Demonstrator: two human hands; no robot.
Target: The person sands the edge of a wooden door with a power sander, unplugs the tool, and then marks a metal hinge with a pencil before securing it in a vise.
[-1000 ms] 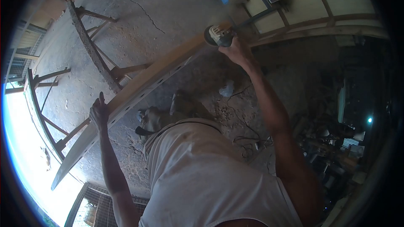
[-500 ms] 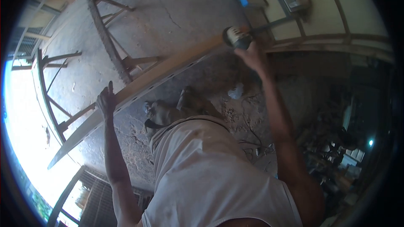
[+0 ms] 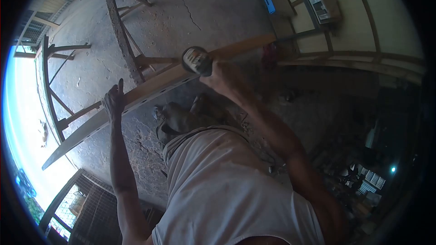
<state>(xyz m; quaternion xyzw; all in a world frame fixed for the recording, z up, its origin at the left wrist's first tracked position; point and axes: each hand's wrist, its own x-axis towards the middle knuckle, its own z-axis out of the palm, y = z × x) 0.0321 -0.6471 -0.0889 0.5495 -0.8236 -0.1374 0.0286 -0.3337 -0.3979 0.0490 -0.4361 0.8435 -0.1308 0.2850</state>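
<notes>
A long wooden plank [image 3: 156, 84], with several dark holes along its near side, runs slantwise across the view and tapers to a point at the lower left. My right hand [image 3: 220, 76] is wrapped round a round-headed power sander [image 3: 197, 61], which rests on the plank's upper face near the middle. Farther left, my left hand [image 3: 114, 101] grips the plank, one finger sticking up. My palm hides where the left fingers meet the wood.
Wooden trestles [image 3: 122, 31] stand under and beyond the plank on a cracked concrete floor [image 3: 168, 13]. Framed panels [image 3: 354, 22] and a box with a blue label [image 3: 268, 1] are at the upper right. Dark clutter [image 3: 363, 183] lies at the lower right.
My right hand has drawn the sander left along the plank, from near its right end to about the middle. My left hand keeps its hold at nearly the same spot.
</notes>
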